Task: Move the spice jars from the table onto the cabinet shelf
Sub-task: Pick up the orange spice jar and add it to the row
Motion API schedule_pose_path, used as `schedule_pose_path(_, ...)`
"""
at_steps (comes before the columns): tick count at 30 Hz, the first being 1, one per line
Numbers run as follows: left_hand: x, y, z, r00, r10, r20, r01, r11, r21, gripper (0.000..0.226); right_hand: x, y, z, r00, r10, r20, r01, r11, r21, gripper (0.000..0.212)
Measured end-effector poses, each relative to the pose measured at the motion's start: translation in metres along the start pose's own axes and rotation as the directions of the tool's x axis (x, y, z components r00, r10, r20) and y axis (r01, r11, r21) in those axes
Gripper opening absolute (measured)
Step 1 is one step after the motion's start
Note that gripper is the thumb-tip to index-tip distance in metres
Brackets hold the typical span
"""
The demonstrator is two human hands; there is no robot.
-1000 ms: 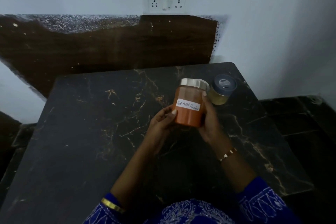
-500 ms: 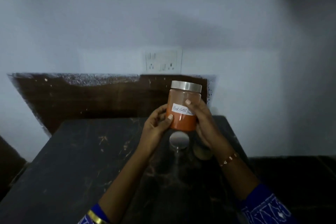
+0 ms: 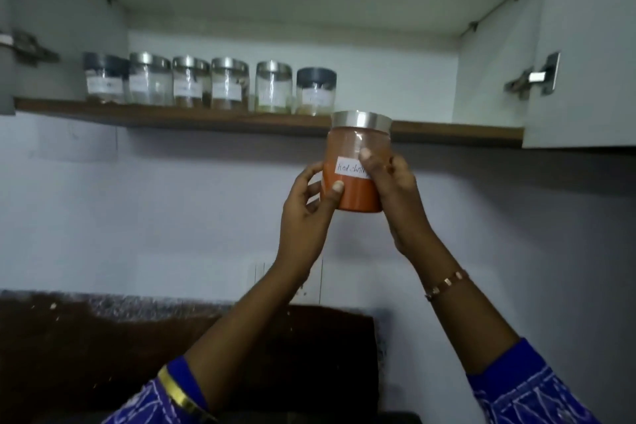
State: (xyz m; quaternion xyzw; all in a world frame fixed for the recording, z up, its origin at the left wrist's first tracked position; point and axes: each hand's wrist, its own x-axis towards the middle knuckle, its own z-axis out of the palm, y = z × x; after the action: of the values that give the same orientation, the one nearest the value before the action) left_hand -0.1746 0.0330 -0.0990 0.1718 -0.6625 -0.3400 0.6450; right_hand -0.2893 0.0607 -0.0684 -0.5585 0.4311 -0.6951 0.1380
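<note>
Cabinet shelf has bare room right of six lined-up jars, reaching the side wall. Just below its front edge, left hand and right hand clamp an upright orange spice jar; its label reads "Red chilli", partly covered.

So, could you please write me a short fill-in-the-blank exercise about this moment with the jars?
1. The red chilli jar is held by ____ hands.
2. Its lid is ____ in colour.
3. On the cabinet shelf stand ____ jars in a row.
4. The free shelf space lies to the ____ of that row.

Missing words: both; silver; six; right
</note>
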Motion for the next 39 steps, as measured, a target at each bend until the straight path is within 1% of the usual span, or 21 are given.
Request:
schedule_pose_path(2,0.028,0.013,0.006,0.998,0.057,0.015,-0.057,0.998,-0.013,0.039,0.025,-0.019,-0.003,0.998,-0.053,-0.018,0.053,0.999,-0.005,0.047)
schedule_pose_path(5,0.072,0.029,0.014,0.989,0.134,0.063,-0.133,0.991,-0.02,0.034,0.063,-0.042,-0.006,0.992,-0.109,-0.07,0.107,0.994,-0.037,0.05)
schedule_pose_path(7,0.101,0.037,0.018,0.98,0.175,0.094,-0.179,0.983,0.033,0.03,0.084,-0.05,-0.006,0.98,-0.153,-0.131,0.145,0.987,-0.071,0.054)
schedule_pose_path(10,0.137,0.039,0.024,0.975,0.187,0.117,-0.203,0.968,0.148,0.035,0.111,-0.052,-0.006,0.965,-0.189,-0.184,0.168,0.978,-0.125,0.055)
schedule_pose_path(12,0.155,0.037,0.026,0.975,0.164,0.153,-0.193,0.96,0.203,0.037,0.125,-0.05,-0.006,0.958,-0.23,-0.172,0.202,0.965,-0.166,0.055)
schedule_pose_path(15,0.172,0.03,0.023,0.976,0.085,0.202,-0.147,0.938,0.314,0.04,0.141,-0.044,-0.006,0.955,-0.268,-0.124,0.225,0.933,-0.28,0.055)
schedule_pose_path(18,0.189,0.021,0.02,0.972,0.045,0.231,-0.139,0.901,0.411,0.043,0.156,-0.033,-0.008,0.971,-0.226,-0.078,0.186,0.92,-0.345,0.057)
schedule_pose_path(20,0.202,0.017,0.021,0.976,0.033,0.213,-0.137,0.859,0.493,0.045,0.166,-0.026,-0.011,0.981,-0.188,-0.055,0.15,0.899,-0.412,0.056)
schedule_pose_path(22,0.213,0.011,0.027,0.981,0.007,0.193,-0.123,0.795,0.594,0.045,0.174,-0.021,-0.012,0.985,-0.169,-0.04,0.117,0.82,-0.561,0.053)
schedule_pose_path(24,0.222,0.003,0.036,0.986,-0.028,0.165,-0.094,0.72,0.688,0.042,0.18,-0.016,-0.01,0.984,-0.176,-0.042,0.095,0.698,-0.71,0.046)
schedule_pose_path(26,0.229,-0.003,0.044,0.987,-0.075,0.141,-0.062,0.633,0.772,0.043,0.185,-0.011,-0.007,0.983,-0.179,-0.044,0.072,0.594,-0.801,0.04)
schedule_pose_path(28,0.235,-0.006,0.048,0.977,-0.144,0.159,-0.045,0.587,0.808,0.048,0.192,-0.007,-0.006,0.985,-0.165,-0.046,0.053,0.549,-0.834,0.036)
schedule_pose_path(30,0.242,-0.006,0.05,0.958,-0.207,0.198,-0.04,0.586,0.809,0.054,0.201,-0.006,-0.007,0.99,-0.129,-0.05,0.027,0.537,-0.843,0.033)
schedule_pose_path(31,0.244,-0.006,0.051,0.952,-0.223,0.211,-0.042,0.586,0.81,0.053,0.205,-0.006,-0.008,0.994,-0.101,-0.047,0.014,0.532,-0.847,0.032)
schedule_pose_path(34,0.249,-0.006,0.052,0.944,-0.25,0.217,-0.032,0.583,0.812,0.048,0.215,-0.006,-0.011,0.999,-0.028,-0.024,-0.006,0.535,-0.845,0.033)
schedule_pose_path(39,0.25,-0.006,0.052,0.929,-0.266,0.257,-0.071,0.554,0.83,0.031,0.218,-0.004,-0.01,1.0,-0.011,-0.022,-0.012,0.548,-0.837,0.036)
